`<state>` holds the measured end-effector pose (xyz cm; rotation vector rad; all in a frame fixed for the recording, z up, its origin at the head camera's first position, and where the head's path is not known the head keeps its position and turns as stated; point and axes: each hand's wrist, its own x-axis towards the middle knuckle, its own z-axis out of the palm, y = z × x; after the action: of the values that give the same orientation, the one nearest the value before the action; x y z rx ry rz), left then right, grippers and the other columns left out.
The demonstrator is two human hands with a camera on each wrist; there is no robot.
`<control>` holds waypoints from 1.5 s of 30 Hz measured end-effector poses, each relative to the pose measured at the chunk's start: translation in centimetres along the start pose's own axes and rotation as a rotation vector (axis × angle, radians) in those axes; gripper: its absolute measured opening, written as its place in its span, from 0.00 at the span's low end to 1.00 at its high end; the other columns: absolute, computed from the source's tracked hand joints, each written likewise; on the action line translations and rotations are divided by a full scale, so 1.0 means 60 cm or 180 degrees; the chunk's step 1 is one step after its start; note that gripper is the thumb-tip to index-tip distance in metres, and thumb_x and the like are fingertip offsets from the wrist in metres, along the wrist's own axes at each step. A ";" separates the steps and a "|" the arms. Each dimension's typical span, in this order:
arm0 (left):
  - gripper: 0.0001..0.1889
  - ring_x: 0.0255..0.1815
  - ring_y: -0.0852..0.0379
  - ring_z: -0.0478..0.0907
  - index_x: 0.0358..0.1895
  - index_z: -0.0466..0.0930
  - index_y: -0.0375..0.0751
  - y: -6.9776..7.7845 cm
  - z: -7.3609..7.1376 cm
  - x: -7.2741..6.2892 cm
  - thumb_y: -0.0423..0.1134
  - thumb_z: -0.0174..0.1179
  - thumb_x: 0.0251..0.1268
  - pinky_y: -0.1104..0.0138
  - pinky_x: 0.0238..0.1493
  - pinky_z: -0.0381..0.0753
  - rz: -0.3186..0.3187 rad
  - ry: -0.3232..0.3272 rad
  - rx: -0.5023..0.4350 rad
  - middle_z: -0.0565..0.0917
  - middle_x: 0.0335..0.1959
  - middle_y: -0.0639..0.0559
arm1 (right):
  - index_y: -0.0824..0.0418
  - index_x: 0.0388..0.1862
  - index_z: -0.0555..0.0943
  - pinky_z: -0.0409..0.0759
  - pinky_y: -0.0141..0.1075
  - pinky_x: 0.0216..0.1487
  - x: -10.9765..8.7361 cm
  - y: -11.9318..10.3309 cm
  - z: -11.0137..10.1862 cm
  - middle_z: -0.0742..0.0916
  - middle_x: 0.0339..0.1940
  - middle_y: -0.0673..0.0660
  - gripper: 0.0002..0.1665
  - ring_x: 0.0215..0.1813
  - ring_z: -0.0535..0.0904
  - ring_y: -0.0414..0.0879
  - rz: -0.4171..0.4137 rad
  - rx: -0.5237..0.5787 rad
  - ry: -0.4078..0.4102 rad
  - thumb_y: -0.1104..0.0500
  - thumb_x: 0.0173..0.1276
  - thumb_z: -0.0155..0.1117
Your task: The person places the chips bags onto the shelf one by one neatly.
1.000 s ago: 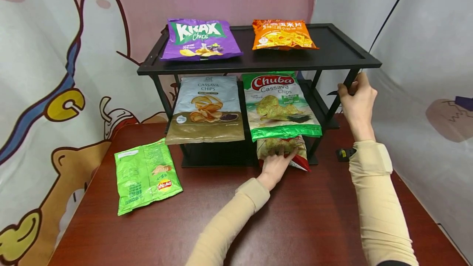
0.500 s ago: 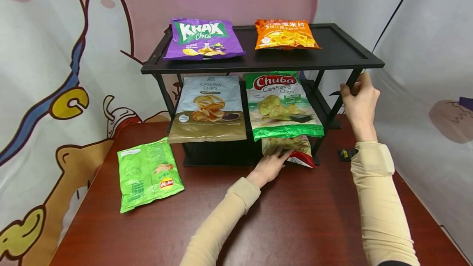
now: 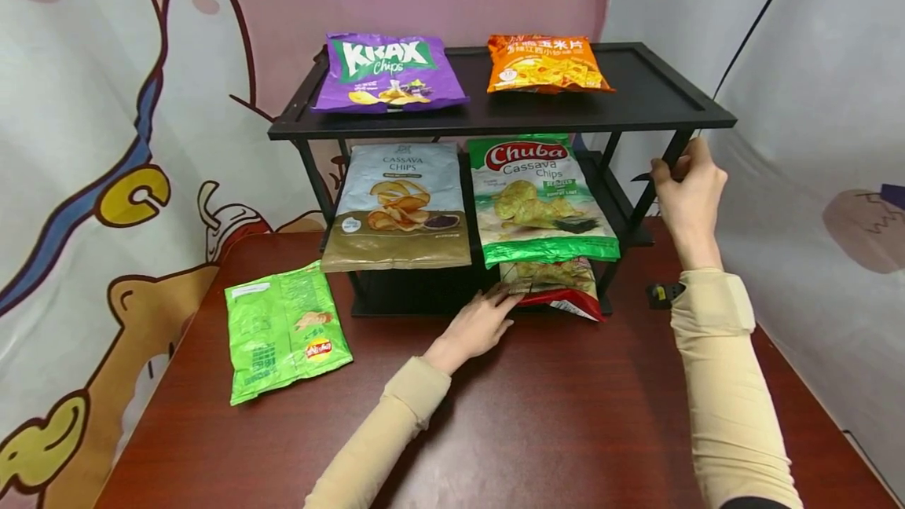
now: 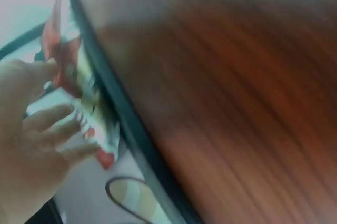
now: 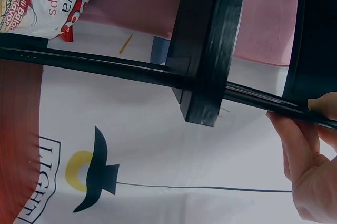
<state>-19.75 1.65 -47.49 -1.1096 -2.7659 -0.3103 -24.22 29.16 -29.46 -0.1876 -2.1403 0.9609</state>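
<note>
My left hand (image 3: 474,326) has its fingers extended at the left front corner of a red-edged bag of chips (image 3: 569,301) on the bottom level of the black rack (image 3: 417,297). In the left wrist view the hand (image 4: 39,139) is blurred, its fingers spread right by the chip bag (image 4: 87,89). My right hand (image 3: 691,199) pinches the rack's front right post between thumb and fingers, below the top shelf. The right wrist view shows this hand (image 5: 310,161) gripping the black bar (image 5: 258,103). The back of the red-edged bag is hidden under the bag above.
Two chip bags, brown-silver (image 3: 399,210) and green-white (image 3: 540,206), lie on the middle level and overhang it. Purple (image 3: 389,77) and orange (image 3: 547,65) chip bags lie on top. A green chip bag (image 3: 286,336) lies on the table (image 3: 537,415) at left.
My left hand has drawn back to the left, from on top of the red-edged bag to its front corner, uncovering its red edge. The right hand keeps its hold on the post.
</note>
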 end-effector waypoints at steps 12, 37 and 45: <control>0.18 0.40 0.46 0.85 0.59 0.75 0.39 -0.110 -0.081 -0.128 0.38 0.56 0.67 0.55 0.41 0.80 -0.0849 0.0271 -0.0841 0.85 0.49 0.42 | 0.51 0.29 0.71 0.64 0.21 0.27 -0.001 -0.002 -0.004 0.70 0.16 0.26 0.06 0.21 0.67 0.23 0.0006 0.0017 0.0004 0.56 0.64 0.58; 0.39 0.57 0.14 0.59 0.64 0.48 0.20 -0.285 -0.159 -0.372 0.44 0.57 0.59 0.34 0.54 0.65 -0.4543 0.0227 -0.1253 0.58 0.57 0.08 | 0.54 0.28 0.70 0.63 0.22 0.30 -0.001 0.002 -0.001 0.69 0.15 0.27 0.06 0.23 0.66 0.24 -0.0038 0.0005 0.0015 0.59 0.63 0.58; 0.43 0.55 0.18 0.65 0.61 0.52 0.12 -0.297 -0.156 -0.383 0.40 0.65 0.53 0.38 0.54 0.67 -0.4511 0.0663 -0.1261 0.66 0.53 0.11 | 0.54 0.28 0.71 0.63 0.21 0.30 0.000 0.001 -0.001 0.69 0.15 0.26 0.06 0.22 0.66 0.23 -0.0029 -0.0007 0.0014 0.59 0.63 0.58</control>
<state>-15.16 -28.48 -45.67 0.9964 -2.7851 -1.0127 -24.18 29.24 -29.47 -0.1808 -2.1365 0.9521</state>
